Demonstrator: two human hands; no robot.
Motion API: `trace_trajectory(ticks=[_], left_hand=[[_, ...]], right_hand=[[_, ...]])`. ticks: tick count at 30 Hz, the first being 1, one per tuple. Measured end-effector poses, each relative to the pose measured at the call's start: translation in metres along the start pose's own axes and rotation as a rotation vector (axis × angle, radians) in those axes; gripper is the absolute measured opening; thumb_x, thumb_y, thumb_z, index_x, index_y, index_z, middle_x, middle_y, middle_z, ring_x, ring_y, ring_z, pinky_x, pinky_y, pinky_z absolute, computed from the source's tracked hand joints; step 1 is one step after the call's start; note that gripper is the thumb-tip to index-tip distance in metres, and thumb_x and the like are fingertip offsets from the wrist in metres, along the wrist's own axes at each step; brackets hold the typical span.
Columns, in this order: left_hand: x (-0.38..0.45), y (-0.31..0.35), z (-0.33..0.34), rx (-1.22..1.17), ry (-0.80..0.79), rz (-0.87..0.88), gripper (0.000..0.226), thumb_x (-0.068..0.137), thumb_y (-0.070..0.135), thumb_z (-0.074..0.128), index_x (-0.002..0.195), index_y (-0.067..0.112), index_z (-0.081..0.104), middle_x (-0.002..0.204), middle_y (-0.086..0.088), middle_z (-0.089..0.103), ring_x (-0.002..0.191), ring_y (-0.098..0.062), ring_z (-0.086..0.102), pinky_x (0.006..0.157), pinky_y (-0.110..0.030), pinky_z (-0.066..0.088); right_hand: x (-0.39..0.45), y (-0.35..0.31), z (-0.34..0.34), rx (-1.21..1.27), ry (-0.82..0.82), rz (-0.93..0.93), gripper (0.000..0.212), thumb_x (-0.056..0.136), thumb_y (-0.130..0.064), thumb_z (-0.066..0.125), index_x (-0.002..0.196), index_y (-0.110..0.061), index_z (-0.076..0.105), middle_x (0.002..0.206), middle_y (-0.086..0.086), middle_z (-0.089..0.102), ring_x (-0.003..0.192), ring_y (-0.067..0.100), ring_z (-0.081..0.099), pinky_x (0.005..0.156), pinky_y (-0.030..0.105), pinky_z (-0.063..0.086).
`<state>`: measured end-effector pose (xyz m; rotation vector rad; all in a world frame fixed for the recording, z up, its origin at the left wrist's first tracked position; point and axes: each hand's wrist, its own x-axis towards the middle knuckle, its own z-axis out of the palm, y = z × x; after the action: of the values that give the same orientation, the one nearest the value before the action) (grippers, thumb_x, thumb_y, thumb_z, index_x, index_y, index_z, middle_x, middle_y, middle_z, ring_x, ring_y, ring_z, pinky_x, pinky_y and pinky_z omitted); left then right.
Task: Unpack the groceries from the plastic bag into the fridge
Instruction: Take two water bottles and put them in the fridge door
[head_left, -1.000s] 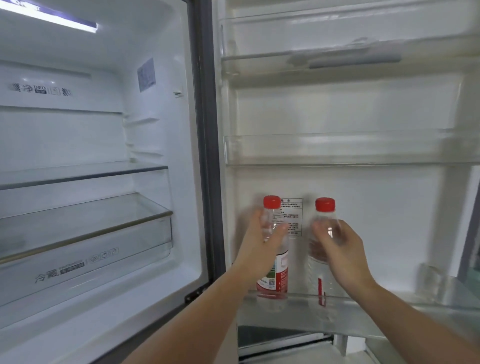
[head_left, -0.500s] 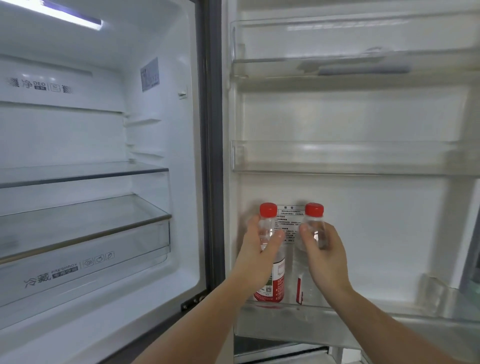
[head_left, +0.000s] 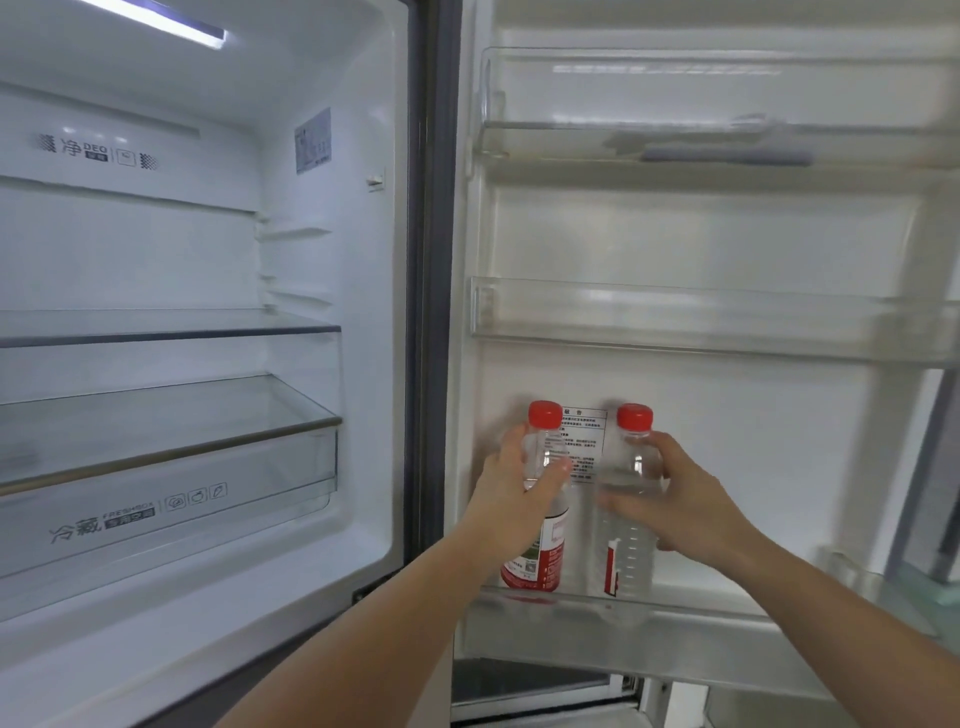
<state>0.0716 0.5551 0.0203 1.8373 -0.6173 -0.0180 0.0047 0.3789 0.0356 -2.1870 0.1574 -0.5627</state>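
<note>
The left hand (head_left: 519, 486) grips the left bottle (head_left: 540, 499), its fingers curled around the upper body. The right hand (head_left: 680, 499) holds the right bottle (head_left: 626, 519) the same way. Both red-capped bottles stand upright, just beside each other, in the lowest door shelf (head_left: 701, 629) of the open fridge (head_left: 322, 218).

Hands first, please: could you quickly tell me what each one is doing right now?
Left hand: grips the left bottle.
Right hand: grips the right bottle.
</note>
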Motion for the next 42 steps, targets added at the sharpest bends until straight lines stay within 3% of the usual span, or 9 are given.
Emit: trace_trajectory(ticks=[6,11,15,19,22,25,30,39,42], left_hand=[[0.002,0.008,-0.015,0.201,-0.081,-0.017,0.082,0.08,0.028,0.074,0.146,0.035,0.025,0.125,0.005,0.045,0.125,-0.021,0.047,0.102,-0.049,0.046],[0.001,0.007,-0.018,0.185,0.005,-0.064,0.08,0.083,0.023,0.074,0.146,0.025,0.025,0.135,-0.001,0.047,0.125,-0.022,0.05,0.102,-0.043,0.047],[0.0,0.006,-0.011,0.133,0.021,-0.055,0.08,0.086,0.021,0.07,0.149,0.028,0.021,0.141,0.0,0.044,0.125,-0.02,0.049,0.101,-0.038,0.045],[-0.003,0.004,-0.004,0.09,0.048,-0.02,0.068,0.089,0.015,0.065,0.143,0.032,0.026,0.107,0.018,0.05,0.104,-0.009,0.05,0.085,-0.03,0.044],[-0.003,0.002,0.003,0.13,0.151,-0.001,0.069,0.084,0.018,0.07,0.14,0.031,0.032,0.126,0.008,0.053,0.118,-0.018,0.055,0.093,-0.036,0.05],[-0.011,0.0,0.013,0.167,0.278,0.057,0.077,0.085,0.02,0.069,0.146,0.036,0.023,0.152,0.007,0.03,0.141,-0.02,0.032,0.111,-0.051,0.036],[-0.036,0.014,0.023,0.358,0.367,0.253,0.073,0.091,0.021,0.061,0.151,0.032,0.02,0.157,0.009,0.021,0.147,-0.014,0.012,0.12,-0.039,0.012],[-0.048,0.032,0.061,0.634,0.041,0.53,0.069,0.075,0.056,0.041,0.14,0.033,0.042,0.14,0.008,0.042,0.135,-0.015,0.025,0.111,-0.04,0.029],[-0.044,0.03,0.075,0.635,-0.031,0.6,0.064,0.079,0.051,0.05,0.14,0.032,0.042,0.141,0.008,0.042,0.134,-0.014,0.024,0.109,-0.038,0.029]], right_hand=[[0.0,-0.004,0.006,-0.002,-0.086,0.086,0.067,0.07,-0.031,0.082,0.125,-0.034,0.043,0.113,-0.016,0.053,0.1,0.012,0.059,0.075,0.035,0.056],[-0.001,-0.006,0.014,-0.04,-0.058,0.076,0.07,0.071,-0.033,0.081,0.13,-0.028,0.044,0.114,-0.013,0.052,0.103,0.014,0.056,0.09,0.043,0.053],[-0.006,-0.005,0.018,-0.023,0.013,0.055,0.077,0.075,-0.033,0.079,0.139,-0.021,0.039,0.132,-0.003,0.053,0.113,0.018,0.054,0.09,0.029,0.045],[-0.012,-0.003,0.023,0.01,0.063,0.044,0.076,0.078,-0.03,0.077,0.141,-0.018,0.037,0.136,0.002,0.053,0.116,0.019,0.054,0.086,0.025,0.04],[-0.015,0.0,0.023,0.014,0.068,0.059,0.069,0.08,-0.032,0.075,0.138,-0.019,0.041,0.133,0.002,0.056,0.103,0.016,0.055,0.083,0.024,0.042],[-0.022,0.004,0.018,0.018,0.062,0.079,0.066,0.081,-0.035,0.074,0.136,-0.018,0.044,0.129,0.002,0.057,0.097,0.013,0.053,0.079,0.024,0.043],[-0.036,0.009,0.001,-0.075,0.064,0.069,0.081,0.08,-0.044,0.072,0.146,-0.017,0.032,0.14,0.003,0.048,0.121,0.022,0.051,0.095,0.031,0.042],[-0.07,0.013,-0.046,-0.297,0.175,0.029,0.066,0.084,-0.038,0.067,0.141,-0.026,0.037,0.138,0.0,0.048,0.125,0.016,0.047,0.093,0.025,0.035],[-0.085,0.018,-0.058,-0.383,0.22,0.099,0.065,0.084,-0.043,0.066,0.141,-0.031,0.036,0.138,-0.002,0.047,0.122,0.017,0.049,0.094,0.03,0.039]])
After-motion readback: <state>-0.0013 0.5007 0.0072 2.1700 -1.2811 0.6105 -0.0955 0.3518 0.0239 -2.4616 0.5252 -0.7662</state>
